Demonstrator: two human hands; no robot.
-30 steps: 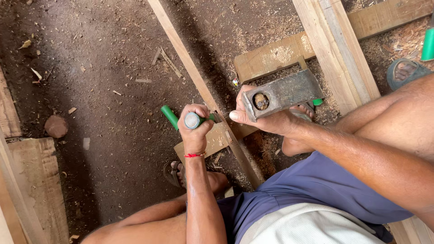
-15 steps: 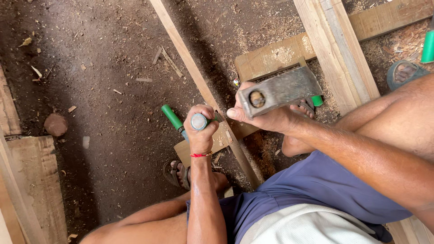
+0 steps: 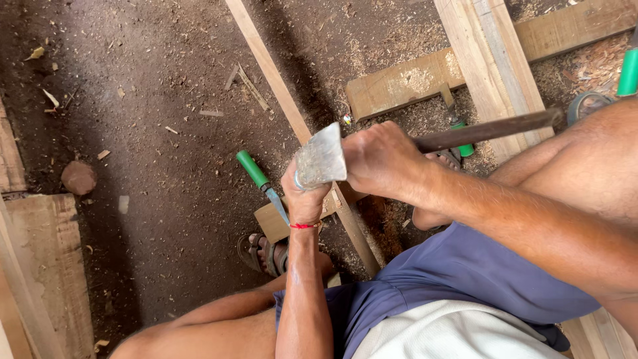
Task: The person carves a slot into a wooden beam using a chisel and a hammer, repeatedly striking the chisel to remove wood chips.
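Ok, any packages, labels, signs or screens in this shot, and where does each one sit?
None in view: no package, label, sign or screen.
Only bare work items show: wooden planks on the dirt floor, a green-handled chisel lying on the floor, and a hammer held in the right hand above the left hand.

A dirt floor (image 3: 153, 133) strewn with sawdust and wood chips carries a long thin wooden strip (image 3: 266, 63), a short plank (image 3: 405, 83) crossed by wider boards (image 3: 482, 60), a green-handled chisel (image 3: 260, 179), a round stone (image 3: 78, 177) and stacked planks (image 3: 46, 266) at left.
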